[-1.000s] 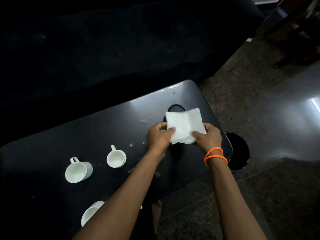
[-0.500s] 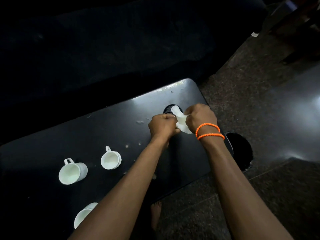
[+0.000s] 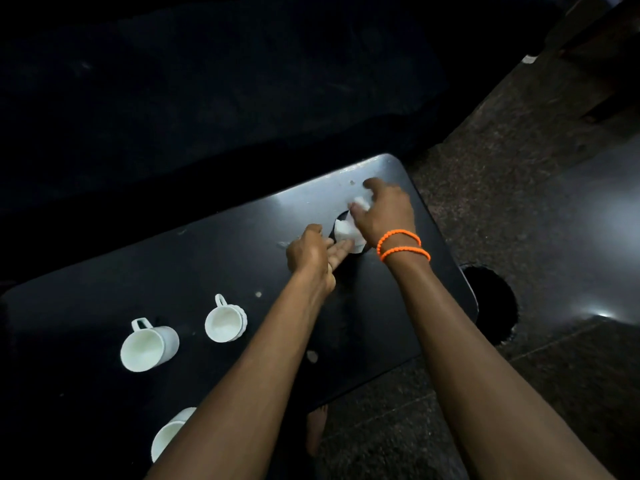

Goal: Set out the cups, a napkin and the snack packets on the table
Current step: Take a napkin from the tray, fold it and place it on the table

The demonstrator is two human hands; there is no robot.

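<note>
A crumpled white napkin (image 3: 346,233) sits at the far right of the black table (image 3: 207,258), over a dark round opening (image 3: 341,216). My right hand (image 3: 384,213), with orange bead bands at the wrist, is closed over the napkin from above. My left hand (image 3: 311,251) lies beside it, its fingers stretched out and touching the napkin's near edge. Three white cups stand at the left: a tall one (image 3: 147,348), a ribbed one (image 3: 223,322), and one at the near edge (image 3: 169,434) partly hidden by my left forearm. No snack packets are in view.
A dark sofa (image 3: 207,98) runs along the table's far side. On the stone floor just right of the table sits a round black object (image 3: 491,303). A bare foot (image 3: 317,427) shows below the table's near edge. Small crumbs dot the tabletop.
The napkin was held open between both hands, then bunched up. It is now pressed down at the dark opening under my right hand, and my left hand has let go and spread its fingers.
</note>
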